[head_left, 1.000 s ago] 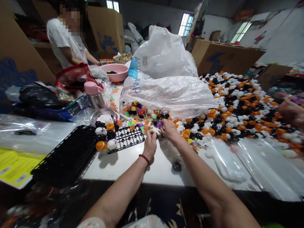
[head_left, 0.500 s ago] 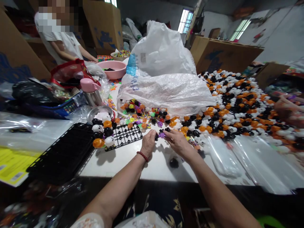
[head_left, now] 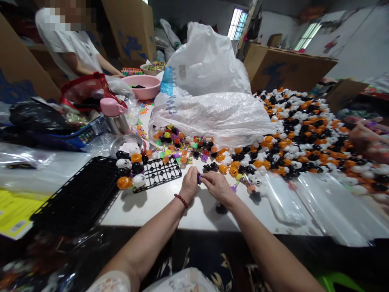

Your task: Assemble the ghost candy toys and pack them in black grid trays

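My left hand (head_left: 189,185), with a beaded bracelet at the wrist, is closed on a small black and purple plastic piece (head_left: 199,178). The fingers of my right hand (head_left: 218,186) pinch that piece from the other side, so most of it is hidden. Left of my hands lies a black plastic grid rack (head_left: 162,173), with several orange, black and white plastic heads (head_left: 124,182) at its left end. A black round piece (head_left: 221,209) lies on the white table (head_left: 179,213) beneath my right wrist.
Orange, black and white heads (head_left: 306,134) are heaped at the right, behind clear plastic bags (head_left: 285,198). A large white sack (head_left: 209,109) stands at the back. Stacked black racks (head_left: 79,194) and a pink-lidded flask (head_left: 114,115) are left. A person (head_left: 73,48) works at back left.
My right hand has moved left and in against my left hand, bringing the fingers of both together on the black and purple piece. The view has shifted slightly.
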`<state>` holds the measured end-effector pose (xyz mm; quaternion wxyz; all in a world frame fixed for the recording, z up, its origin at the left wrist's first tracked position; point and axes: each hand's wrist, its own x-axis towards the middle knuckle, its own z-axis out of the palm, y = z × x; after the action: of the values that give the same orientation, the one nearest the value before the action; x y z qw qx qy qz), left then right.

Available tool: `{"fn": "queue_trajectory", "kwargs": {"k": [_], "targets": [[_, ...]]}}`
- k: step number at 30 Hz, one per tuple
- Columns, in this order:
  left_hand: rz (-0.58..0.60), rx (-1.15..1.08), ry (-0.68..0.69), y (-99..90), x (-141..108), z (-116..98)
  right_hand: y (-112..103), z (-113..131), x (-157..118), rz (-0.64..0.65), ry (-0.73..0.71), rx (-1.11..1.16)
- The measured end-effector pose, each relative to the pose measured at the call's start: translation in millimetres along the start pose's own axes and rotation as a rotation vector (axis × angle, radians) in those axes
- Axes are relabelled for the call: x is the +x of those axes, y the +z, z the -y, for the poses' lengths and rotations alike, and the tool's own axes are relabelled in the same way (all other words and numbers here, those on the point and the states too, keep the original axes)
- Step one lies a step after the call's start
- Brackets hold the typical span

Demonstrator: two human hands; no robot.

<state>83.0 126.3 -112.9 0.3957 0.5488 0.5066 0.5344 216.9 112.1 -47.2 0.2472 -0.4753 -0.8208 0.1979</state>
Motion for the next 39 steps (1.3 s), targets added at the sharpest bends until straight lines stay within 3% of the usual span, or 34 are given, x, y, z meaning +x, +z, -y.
{"fn": "queue_trajectory", "kwargs": {"k": [4,8,11,13,15,19,23,25,29,34,39], "targets": [[-0.007,0.078,0.083,0.6,-3.8,-1.8,6.7,1.7,-6.5,-0.056,0.023,0.003],[-0.146,0.211,0.222,-3.4,2.1,-5.4,-23.1,-21.2,-24.4,-0.180,0.109,0.064],[-0.369,0.373,0.257,-8.9,13.9,-1.9,-50.4,-44.4,-36.0,-0.328,0.235,-0.223],[-0.430,0.503,0.216,-11.5,21.0,3.8,-57.7,-51.3,-33.5,-0.386,0.249,-0.448],[-0.381,0.542,0.147,-12.2,24.9,10.5,-51.7,-48.3,-19.0,-0.339,0.148,-0.505],[-0.303,0.395,0.055,-9.7,24.8,20.9,-9.9,-27.4,37.8,-0.059,-0.115,-0.426],[-0.328,0.329,0.022,-9.1,23.9,24.5,29.7,-20.0,92.8,0.290,-0.147,-0.531],[-0.337,0.337,0.020,-9.4,24.5,25.0,39.5,-23.1,106.2,0.388,-0.147,-0.550],[-0.338,0.355,0.045,-9.2,25.5,24.0,47.5,-27.4,103.4,0.358,-0.115,-0.552],[-0.349,0.366,0.098,-10.2,24.9,19.0,50.2,-23.1,85.4,0.233,0.064,-0.541],[-0.358,0.345,0.178,-11.6,22.6,14.7,22.4,-36.0,84.4,0.053,0.273,-0.409]]}}
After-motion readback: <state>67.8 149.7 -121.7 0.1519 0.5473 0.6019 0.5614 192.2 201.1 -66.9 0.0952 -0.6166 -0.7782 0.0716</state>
